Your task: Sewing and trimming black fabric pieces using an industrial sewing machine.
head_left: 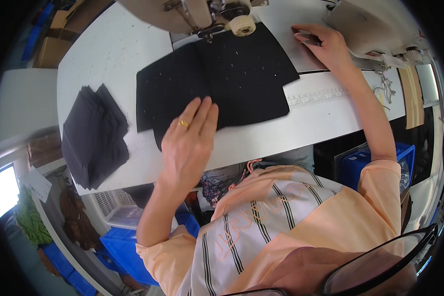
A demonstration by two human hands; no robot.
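Observation:
A black fabric piece point(241, 79) with small white marks lies flat on the white sewing table point(113, 54), its far edge under the sewing machine head point(202, 15). My left hand point(187, 143), wearing a gold ring, rests flat with fingers together on the near edge of the black fabric. My right hand point(323, 44) reaches to the far right of the table, fingers touching a small grey object point(306, 37) beside the fabric; whether it grips it is unclear.
A stack of dark grey cut pieces point(93, 135) sits at the table's left end. A second machine part point(370, 29) stands at the far right. A ruler strip point(315, 96) runs along the table. Blue crates point(128, 251) and cardboard boxes point(52, 47) surround the table.

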